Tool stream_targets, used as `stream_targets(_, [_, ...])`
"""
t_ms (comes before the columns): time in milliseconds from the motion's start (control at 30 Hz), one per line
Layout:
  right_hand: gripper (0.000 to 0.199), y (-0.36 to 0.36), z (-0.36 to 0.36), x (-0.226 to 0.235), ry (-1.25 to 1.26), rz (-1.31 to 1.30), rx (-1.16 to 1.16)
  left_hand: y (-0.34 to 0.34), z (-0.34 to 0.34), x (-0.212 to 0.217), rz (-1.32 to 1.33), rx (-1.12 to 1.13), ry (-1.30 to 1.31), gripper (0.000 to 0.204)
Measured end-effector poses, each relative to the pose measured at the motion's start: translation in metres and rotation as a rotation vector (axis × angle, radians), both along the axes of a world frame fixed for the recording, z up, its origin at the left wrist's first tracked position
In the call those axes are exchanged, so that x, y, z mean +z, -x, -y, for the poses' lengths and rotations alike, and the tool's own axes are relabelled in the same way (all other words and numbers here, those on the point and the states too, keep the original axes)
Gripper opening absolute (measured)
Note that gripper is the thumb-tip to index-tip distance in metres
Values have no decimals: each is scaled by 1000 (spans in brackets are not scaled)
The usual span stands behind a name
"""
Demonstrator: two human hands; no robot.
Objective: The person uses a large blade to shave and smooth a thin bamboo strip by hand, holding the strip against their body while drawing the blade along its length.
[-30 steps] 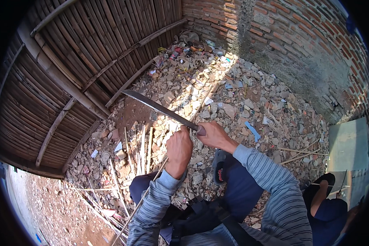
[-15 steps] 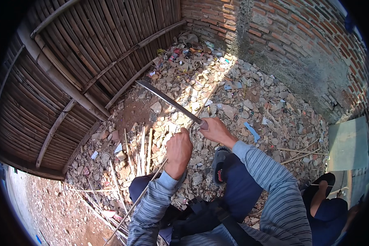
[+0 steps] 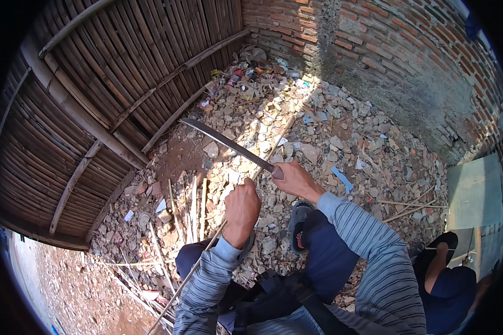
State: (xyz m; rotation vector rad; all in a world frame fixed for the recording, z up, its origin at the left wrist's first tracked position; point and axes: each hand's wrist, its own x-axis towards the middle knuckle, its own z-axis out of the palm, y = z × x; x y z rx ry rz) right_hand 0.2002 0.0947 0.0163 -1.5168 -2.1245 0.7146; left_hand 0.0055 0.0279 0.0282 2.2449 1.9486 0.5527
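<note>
My right hand [image 3: 297, 180] is closed around the handle of a machete, whose long dark blade [image 3: 221, 138] points up and to the left. Closed as well, my left hand [image 3: 242, 209] grips a long thin bamboo stick [image 3: 190, 274]. One end of the stick runs down past my left forearm; the other reaches beyond my fist toward the far rubble. The blade crosses over the stick just above my left fist; whether they touch, I cannot tell.
Stones and litter [image 3: 318, 151] cover the ground. Several pale bamboo strips [image 3: 194, 209] lie at left. A bamboo wall [image 3: 128, 61] stands left, a brick wall [image 3: 385, 44] behind. Another person [image 3: 444, 285] crouches at lower right, beside a grey-green panel [image 3: 475, 192].
The machete's tip has dropped slightly and shifted a little left, so the blade lies flatter. Both hands keep their grips in nearly the same places.
</note>
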Motion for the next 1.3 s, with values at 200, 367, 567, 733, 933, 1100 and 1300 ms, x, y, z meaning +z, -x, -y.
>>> stream_targets(200, [25, -13, -5, 1, -4, -3, 36, -4, 1, 5, -8, -12, -30, 13])
stream_targets(367, [26, -15, -6, -2, 39, 11, -38, -8, -1, 1, -13, -23, -27, 13])
stream_targets(567, [30, -7, 1, 15, -20, -4, 52, -4, -1, 4, 62, 5, -80, 22])
stream_targets(733, [26, -26, -12, 6, -19, 11, -34, -3, 1, 9, 17, -22, -10, 8])
stream_targets(933, [24, -7, 4, 4, -97, 39, 29, -3, 0, 3, 23, -11, -63, 10])
stream_targets(1100, [29, -40, -21, -1, -74, 12, -81, -6, 5, 9, -9, -78, -11, 11])
stream_targets(1300, [31, -21, -5, 12, -35, 59, -27, -2, 4, 5, 8, -33, -2, 11])
